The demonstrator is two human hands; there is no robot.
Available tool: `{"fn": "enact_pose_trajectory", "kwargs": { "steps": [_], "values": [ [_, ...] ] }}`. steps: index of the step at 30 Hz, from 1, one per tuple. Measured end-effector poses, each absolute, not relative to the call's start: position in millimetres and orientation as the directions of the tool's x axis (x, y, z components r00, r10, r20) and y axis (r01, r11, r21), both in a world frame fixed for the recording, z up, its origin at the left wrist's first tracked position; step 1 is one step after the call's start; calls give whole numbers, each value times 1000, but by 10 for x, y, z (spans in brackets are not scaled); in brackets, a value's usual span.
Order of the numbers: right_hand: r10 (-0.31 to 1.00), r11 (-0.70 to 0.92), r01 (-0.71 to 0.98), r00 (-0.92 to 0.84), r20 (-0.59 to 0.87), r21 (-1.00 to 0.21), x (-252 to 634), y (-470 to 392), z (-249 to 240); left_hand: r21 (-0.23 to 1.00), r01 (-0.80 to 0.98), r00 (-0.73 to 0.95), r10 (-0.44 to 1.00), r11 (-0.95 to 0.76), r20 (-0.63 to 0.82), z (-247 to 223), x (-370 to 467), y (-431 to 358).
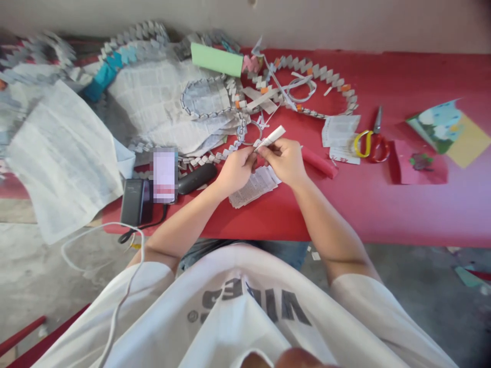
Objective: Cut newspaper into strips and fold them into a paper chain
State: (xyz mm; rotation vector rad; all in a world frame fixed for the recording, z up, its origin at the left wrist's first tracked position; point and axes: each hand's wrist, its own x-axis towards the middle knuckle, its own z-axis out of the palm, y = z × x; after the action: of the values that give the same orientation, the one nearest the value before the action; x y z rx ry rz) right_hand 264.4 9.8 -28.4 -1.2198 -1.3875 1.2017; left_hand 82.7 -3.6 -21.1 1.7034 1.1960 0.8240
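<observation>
Because the folded paper strip [275, 135] is narrow and light, I hold it between both hands, above the red counter [215, 220]. The fingers of my left hand [235, 169] are pinched together at its lower end, and those of my right hand [287, 159] close on it farther up, leaving the pale upper end sticking out past them. Two grips so near each other probably keep the folds flat and stop the paper from springing open; how many layers I have between my fingers, I cannot tell.

The pile of printed strips [256, 188] sits partly under my hands, presumably to be within easy reach, its pieces fanned unevenly. Just beside my right wrist lies a red roll [319, 162], which could get knocked if that hand swings outward. The scissors [378, 137] rest well off to the right, handles toward me, beside some printed slips [341, 138].

Beyond my fingers, a zigzag paper chain [337, 81] curves over the counter among loose strips, where a sleeve or cuttings could snag. On my left, a phone [164, 176], a black power adapter [135, 202] and a dark oblong case [197, 179] crowd the space by my forearm, with large newspaper sheets [148, 94] behind them.
</observation>
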Motion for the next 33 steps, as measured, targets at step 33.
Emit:
{"fn": "enact_pose_trajectory", "kwargs": {
  "steps": [33],
  "values": [
    [949,309,221,-8,315,-925,2566,-106,-216,893,-285,367,900,349,-235,-237,836,10]
  ]
}}
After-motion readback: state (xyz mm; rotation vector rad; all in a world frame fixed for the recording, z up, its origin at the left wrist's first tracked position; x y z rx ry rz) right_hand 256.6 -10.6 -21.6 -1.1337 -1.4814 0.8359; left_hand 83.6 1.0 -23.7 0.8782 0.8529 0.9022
